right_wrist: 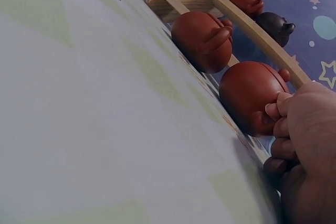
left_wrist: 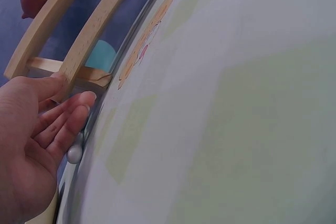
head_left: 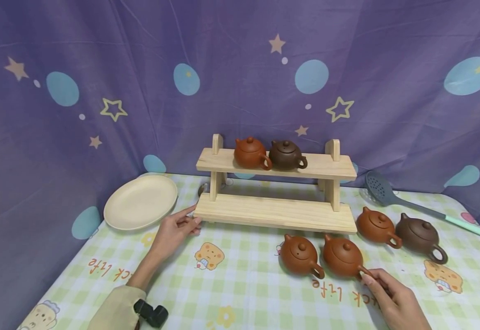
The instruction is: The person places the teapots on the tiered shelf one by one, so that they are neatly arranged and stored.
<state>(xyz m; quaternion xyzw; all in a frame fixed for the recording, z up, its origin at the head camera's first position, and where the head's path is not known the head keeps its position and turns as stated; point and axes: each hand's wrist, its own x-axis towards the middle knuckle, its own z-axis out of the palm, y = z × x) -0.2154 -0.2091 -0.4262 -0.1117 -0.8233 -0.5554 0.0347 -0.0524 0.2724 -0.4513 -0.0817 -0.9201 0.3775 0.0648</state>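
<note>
My right hand [head_left: 396, 298] pinches the handle of a reddish-brown teapot [head_left: 342, 256], which is at the table's front right. Close on its left stands another reddish-brown teapot [head_left: 299, 255]. A two-tier wooden shelf [head_left: 273, 213] occupies the middle of the table. At the left end of its lower board, my left hand [head_left: 176, 233] grips the wood; the left wrist view has the thumb [left_wrist: 50, 86] against the board and the other fingers curled beside it. On the upper board sit a reddish-brown teapot [head_left: 249, 153] and a dark brown teapot [head_left: 285, 156].
Right of the shelf stand a reddish-brown teapot [head_left: 376, 225] and a dark brown teapot [head_left: 418, 234]. Behind them lies a grey slotted skimmer [head_left: 382, 188] with a mint handle. A cream oval plate [head_left: 141, 201] is at the left. A purple curtain [head_left: 240, 68] hangs behind the table.
</note>
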